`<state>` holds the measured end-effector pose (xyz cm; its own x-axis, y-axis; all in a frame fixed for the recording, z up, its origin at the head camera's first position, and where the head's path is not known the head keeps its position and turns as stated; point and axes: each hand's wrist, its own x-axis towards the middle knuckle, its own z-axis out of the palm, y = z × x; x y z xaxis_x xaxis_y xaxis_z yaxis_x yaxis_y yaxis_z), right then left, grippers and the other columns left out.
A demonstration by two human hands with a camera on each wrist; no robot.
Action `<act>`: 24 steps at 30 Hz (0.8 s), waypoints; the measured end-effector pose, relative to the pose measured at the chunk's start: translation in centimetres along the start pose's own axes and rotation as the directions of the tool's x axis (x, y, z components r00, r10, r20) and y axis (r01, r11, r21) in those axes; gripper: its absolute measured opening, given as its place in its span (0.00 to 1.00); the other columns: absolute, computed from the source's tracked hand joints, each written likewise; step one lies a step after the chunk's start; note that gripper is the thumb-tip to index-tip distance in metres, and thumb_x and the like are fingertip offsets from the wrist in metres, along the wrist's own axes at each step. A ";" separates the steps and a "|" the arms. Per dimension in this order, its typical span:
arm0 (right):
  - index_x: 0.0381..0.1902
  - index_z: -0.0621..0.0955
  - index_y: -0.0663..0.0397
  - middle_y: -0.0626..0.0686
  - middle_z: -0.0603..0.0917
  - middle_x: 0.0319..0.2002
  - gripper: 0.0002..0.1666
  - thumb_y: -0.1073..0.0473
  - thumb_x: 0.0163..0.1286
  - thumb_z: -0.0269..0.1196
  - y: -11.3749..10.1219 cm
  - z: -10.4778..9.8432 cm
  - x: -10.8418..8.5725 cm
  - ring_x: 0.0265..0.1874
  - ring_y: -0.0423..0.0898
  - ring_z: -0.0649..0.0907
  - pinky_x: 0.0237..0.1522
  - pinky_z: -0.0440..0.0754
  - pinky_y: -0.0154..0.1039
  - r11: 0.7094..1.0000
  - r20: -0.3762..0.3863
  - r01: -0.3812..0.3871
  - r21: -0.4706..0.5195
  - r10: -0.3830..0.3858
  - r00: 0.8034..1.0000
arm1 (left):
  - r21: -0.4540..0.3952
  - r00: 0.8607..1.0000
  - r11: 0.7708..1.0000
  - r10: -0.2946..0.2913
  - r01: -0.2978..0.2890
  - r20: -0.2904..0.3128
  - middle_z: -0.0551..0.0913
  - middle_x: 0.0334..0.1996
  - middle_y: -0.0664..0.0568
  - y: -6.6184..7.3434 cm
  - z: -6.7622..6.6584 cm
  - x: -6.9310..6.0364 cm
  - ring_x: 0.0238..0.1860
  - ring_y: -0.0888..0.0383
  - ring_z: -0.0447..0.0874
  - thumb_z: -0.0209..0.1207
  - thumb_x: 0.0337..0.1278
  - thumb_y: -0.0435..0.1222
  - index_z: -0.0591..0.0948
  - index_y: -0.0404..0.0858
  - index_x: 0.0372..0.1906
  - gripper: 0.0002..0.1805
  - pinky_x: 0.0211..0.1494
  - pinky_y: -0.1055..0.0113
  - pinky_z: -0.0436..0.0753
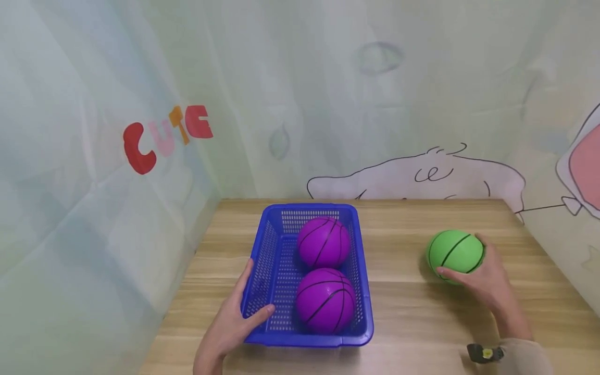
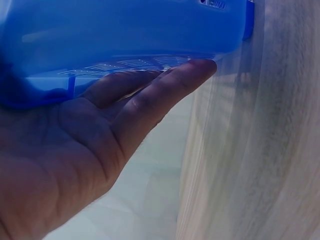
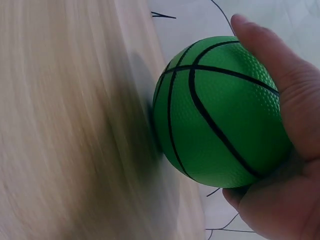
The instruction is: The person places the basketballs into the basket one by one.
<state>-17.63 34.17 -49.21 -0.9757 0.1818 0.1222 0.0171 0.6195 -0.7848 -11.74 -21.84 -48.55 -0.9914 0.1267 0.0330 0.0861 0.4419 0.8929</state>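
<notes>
Wall lettering: Multicoloured letters point(image 1: 180, 125) reading "CUTE" are showing at the upper left of the head frame.
Left hand: Your left hand point(image 1: 232, 319), at the lower centre-left, is gripping the side of the basket, the thumb reaching over the rim and the fingers lying along the outer wall.
Blue basket: The perforated blue basket point(image 1: 300, 340) is occupying the lower centre of the frame, its long sides running away from you.
Purple balls: Two are sitting in the right part of the basket, the rear purple ball point(image 1: 323, 242) towards the far end and the front purple ball point(image 1: 326, 301) towards the near end; the front one is partly overlapping the rear one in view.
Table: The wood-grain table point(image 1: 398, 317) is extending across the lower frame.
Green ball: The green ball point(image 1: 453, 254), black-lined, is standing at the lower right, well apart from the basket; you cannot tell whether it is touching the table.
Right hand: Your right hand point(image 1: 489, 276) is holding the green ball, thumb on the near side, fingers around the right side.
Wrist: A dark strap point(image 1: 485, 354) is showing beside a pale sleeve point(image 1: 522, 357) at the lower right.
</notes>
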 end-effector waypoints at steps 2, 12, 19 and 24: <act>0.89 0.43 0.70 0.87 0.59 0.75 0.84 0.51 0.57 0.89 0.1 0.2 0.0 0.66 0.84 0.72 0.62 0.76 0.86 1.000 -0.010 0.002 -0.003 -0.002 1.000 | 0.001 1.000 1.000 -0.004 0.004 0.002 0.50 0.92 0.41 0.0 0.0 0.0 0.83 0.29 0.65 0.75 0.68 0.46 0.46 0.52 0.94 0.62 0.83 0.29 0.62; 0.89 0.45 0.67 0.85 0.63 0.73 0.80 0.52 0.59 0.88 0.0 0.5 -0.1 0.64 0.82 0.74 0.60 0.80 0.82 1.000 -0.035 -0.023 0.002 0.023 0.999 | 0.001 1.000 1.000 -0.020 0.020 0.010 0.47 0.92 0.42 0.1 -0.1 0.2 0.86 0.29 0.59 0.75 0.68 0.47 0.45 0.54 0.94 0.63 0.84 0.27 0.59; 0.89 0.46 0.66 0.85 0.64 0.72 0.79 0.54 0.59 0.87 0.0 0.5 0.0 0.64 0.82 0.74 0.61 0.79 0.83 1.000 -0.050 -0.030 -0.002 0.030 0.998 | 0.018 0.999 0.999 -0.036 0.036 0.011 0.48 0.92 0.41 0.2 -0.1 0.2 0.86 0.29 0.58 0.75 0.67 0.47 0.44 0.53 0.94 0.63 0.84 0.27 0.58; 0.87 0.51 0.69 0.83 0.66 0.71 0.76 0.58 0.55 0.88 0.1 1.1 -0.2 0.63 0.79 0.76 0.60 0.81 0.81 1.000 -0.102 -0.010 -0.003 0.010 0.995 | 0.022 0.996 0.996 -0.091 0.091 0.017 0.47 0.92 0.42 0.4 -0.1 0.3 0.85 0.28 0.60 0.76 0.67 0.52 0.44 0.57 0.94 0.64 0.83 0.25 0.61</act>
<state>-17.66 33.35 -49.97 -0.9482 0.2645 0.1759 0.0274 0.6197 -0.7844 -11.99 -21.76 -48.14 -0.9933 0.1012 -0.0563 -0.0020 0.4710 0.8821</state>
